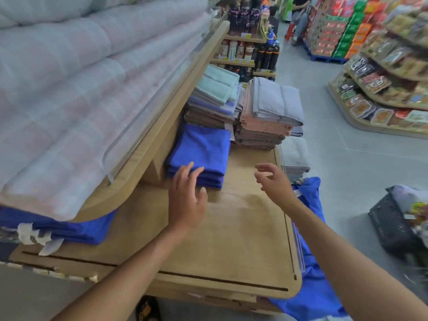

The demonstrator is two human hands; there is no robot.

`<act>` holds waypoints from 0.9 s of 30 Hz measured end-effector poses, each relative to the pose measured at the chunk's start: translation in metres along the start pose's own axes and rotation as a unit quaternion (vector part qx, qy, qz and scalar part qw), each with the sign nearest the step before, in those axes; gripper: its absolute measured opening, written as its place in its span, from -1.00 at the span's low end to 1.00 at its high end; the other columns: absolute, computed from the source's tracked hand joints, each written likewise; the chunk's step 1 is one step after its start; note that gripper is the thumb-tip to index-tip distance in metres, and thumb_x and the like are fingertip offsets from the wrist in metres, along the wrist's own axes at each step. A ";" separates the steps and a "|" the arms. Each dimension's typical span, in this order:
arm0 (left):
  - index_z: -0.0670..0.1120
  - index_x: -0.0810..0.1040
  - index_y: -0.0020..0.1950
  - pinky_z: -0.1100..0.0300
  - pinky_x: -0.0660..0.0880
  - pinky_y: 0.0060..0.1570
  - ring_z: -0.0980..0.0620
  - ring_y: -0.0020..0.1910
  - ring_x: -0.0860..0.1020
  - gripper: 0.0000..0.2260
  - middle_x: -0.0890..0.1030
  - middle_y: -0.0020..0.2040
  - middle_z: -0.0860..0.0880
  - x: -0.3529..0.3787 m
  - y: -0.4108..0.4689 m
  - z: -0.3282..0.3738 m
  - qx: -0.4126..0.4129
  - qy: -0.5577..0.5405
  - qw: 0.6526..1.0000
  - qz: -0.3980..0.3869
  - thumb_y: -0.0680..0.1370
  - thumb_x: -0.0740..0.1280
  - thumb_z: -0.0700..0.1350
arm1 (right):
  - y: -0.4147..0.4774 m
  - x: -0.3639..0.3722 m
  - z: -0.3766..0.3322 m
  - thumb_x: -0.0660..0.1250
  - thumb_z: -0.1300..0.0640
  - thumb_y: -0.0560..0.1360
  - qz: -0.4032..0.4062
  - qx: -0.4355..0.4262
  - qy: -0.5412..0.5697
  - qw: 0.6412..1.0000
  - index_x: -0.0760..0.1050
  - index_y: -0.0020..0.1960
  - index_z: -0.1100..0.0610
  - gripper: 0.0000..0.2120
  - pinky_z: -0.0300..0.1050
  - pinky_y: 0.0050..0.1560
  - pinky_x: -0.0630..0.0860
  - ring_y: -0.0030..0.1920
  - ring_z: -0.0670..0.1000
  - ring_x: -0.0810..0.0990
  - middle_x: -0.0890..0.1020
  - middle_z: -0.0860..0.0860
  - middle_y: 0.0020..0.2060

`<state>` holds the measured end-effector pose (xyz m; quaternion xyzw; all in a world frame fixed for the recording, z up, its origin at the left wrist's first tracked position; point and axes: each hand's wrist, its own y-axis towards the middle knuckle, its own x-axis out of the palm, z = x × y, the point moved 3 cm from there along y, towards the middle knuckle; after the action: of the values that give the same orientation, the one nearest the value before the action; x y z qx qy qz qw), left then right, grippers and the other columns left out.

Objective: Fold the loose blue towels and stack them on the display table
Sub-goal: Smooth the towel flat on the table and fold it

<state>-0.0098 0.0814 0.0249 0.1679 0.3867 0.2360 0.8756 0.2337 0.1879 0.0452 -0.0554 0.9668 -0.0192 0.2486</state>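
Two bare arms reach across a wooden display table (231, 239) in a shop aisle; the left grip (187, 200), fingers straight and spread, touches the near edge of a stack of folded blue towels (201, 154), which lies at the table's far left against the base of the upper shelf; the right grip (273, 181) hovers above the table's right side, fingers apart and loosely curled, holding nothing; a loose blue towel (311, 205) hangs over the table's right edge, just beneath that wrist; more blue cloth (74, 228) lies at the near left under pale checked quilts (69, 89); behind the blue stack stand piles of grey, pink and brown towels (266, 121); a black basket (391, 225) sits on the floor to the right.
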 end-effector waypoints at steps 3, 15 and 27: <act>0.03 0.52 0.37 0.03 0.16 0.52 -0.05 0.58 0.19 -0.60 0.37 0.52 -0.03 0.034 -0.033 0.028 0.085 0.039 0.985 -0.147 0.52 0.29 -0.10 | -0.019 -0.050 0.030 0.39 0.14 0.57 0.059 -0.017 -0.049 0.997 0.63 0.06 -0.05 -0.88 -0.40 -0.31 0.41 -0.37 -0.28 0.55 0.56 -0.22 -0.27; 0.24 0.21 0.51 -0.10 -0.16 0.57 0.11 0.63 0.01 -0.57 0.16 0.62 0.14 0.117 -0.087 0.062 0.078 0.187 0.930 -0.308 0.64 -0.06 0.22 | -0.093 -0.102 0.216 0.29 0.27 0.55 0.017 0.286 -0.188 0.940 0.42 0.30 0.11 -0.67 0.09 0.21 0.52 0.23 0.24 0.54 0.49 0.28 0.27; 0.25 0.28 0.47 -0.09 -0.05 0.58 0.13 0.61 0.09 -0.59 0.25 0.58 0.16 0.115 -0.086 0.063 0.087 0.187 0.936 -0.285 0.62 0.01 0.21 | -0.081 -0.118 0.209 0.41 0.06 0.51 0.066 0.237 -0.152 0.957 0.67 -0.16 -0.02 -0.90 -0.04 -0.02 0.59 -0.04 0.11 0.68 0.71 -0.01 -0.20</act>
<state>0.1307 0.0652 -0.0445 0.0789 0.5941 -0.0311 0.7999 0.4449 0.1195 -0.0757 0.0670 0.8868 -0.2223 0.3995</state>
